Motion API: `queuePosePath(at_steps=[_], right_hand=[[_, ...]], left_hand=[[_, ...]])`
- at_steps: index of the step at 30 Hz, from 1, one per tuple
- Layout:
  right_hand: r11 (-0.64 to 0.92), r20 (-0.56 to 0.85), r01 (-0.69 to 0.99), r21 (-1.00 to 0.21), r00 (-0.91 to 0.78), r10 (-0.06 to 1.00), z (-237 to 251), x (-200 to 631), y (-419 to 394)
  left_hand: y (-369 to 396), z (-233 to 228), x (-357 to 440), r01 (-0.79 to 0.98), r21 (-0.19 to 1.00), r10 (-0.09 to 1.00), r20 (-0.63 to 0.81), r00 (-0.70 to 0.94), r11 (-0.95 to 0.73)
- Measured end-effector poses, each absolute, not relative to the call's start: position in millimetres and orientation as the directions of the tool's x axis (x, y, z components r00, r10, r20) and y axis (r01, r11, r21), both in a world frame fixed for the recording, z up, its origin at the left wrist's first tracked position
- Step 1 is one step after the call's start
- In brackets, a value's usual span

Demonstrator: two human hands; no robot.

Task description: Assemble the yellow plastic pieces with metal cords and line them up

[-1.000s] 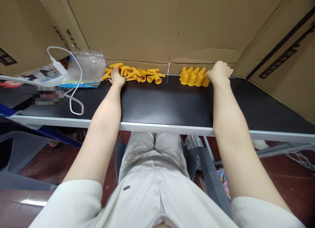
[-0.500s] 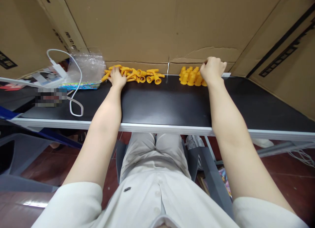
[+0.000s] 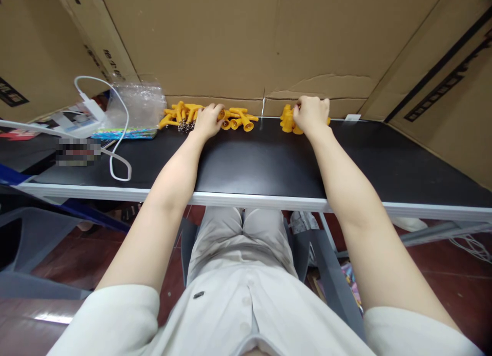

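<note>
A: Where are the parts?

B: Two lots along the back edge of the black tabletop (image 3: 261, 161), against the cardboard wall (image 3: 230, 38). Loose pile of yellow T-shaped plastic pieces (image 3: 180, 113) left of centre, some with small metal chains hanging off. Tighter cluster of yellow upright pieces (image 3: 287, 119) right of centre.

A: Hands?

B: Left hand (image 3: 207, 121) is on the right part of the loose pile, palm down, fingers curled over the pieces. Can't tell if it actually has one pinched. Right hand (image 3: 312, 115) covers most of the upright cluster, knuckles up, fingers bent into it. Same there: contact yes, grasp not visible.

A: Axis of the pile?

B: Runs left-right, parallel to the table's back edge. Individual T-pieces lie at mixed angles, stems mostly flat on the surface. The rest of the pile extends left from the left hand; a few pieces (image 3: 241, 121) sit just to its right, in the gap between the two hands.

A: Which hand is nearer those gap pieces?

B: Left, clearly. Right hand is well apart from them.

A: Anything else nearby?

B: Clear plastic bag (image 3: 134, 100) just left of the pile, white charger cable (image 3: 115, 156) looping further left.
</note>
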State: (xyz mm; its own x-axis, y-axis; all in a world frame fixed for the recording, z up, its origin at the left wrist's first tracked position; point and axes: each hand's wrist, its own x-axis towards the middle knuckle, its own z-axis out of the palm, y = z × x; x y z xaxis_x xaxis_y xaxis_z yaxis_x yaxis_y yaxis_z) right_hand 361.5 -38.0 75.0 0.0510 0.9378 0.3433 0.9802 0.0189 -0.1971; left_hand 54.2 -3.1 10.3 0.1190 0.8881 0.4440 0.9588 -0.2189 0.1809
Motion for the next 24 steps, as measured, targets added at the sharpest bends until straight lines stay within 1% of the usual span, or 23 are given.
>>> queuePosePath(at_steps=[8, 13, 17, 20, 24], right_hand=[[0.183, 0.426, 0.96, -0.21, -0.078, 0.901, 62.8, 359.8, -25.2], [0.248, 0.447, 0.948, -0.2, -0.137, 0.884, 62.4, 351.4, -29.2], [0.262, 0.421, 0.952, -0.155, -0.177, 0.89, 67.0, 340.4, -39.3], [0.293, 0.423, 0.944, -0.151, -0.206, 0.882, 66.1, 334.9, -42.2], [0.345, 0.445, 0.927, -0.146, -0.25, 0.86, 60.6, 333.7, -39.6]], left_hand=[[-5.7, 22.7, 52.9, 0.922, 0.272, 0.814, 0.576, 0.072, -0.274], [7.8, 20.7, 49.5, 0.873, 0.308, 0.751, 0.654, 0.096, -0.379], [17.3, 19.2, 53.8, 0.844, 0.268, 0.71, 0.682, 0.174, -0.465], [17.5, 20.0, 62.3, 0.835, 0.234, 0.685, 0.697, 0.213, -0.498], [12.3, 23.0, 72.0, 0.821, 0.218, 0.656, 0.719, 0.231, -0.528]])
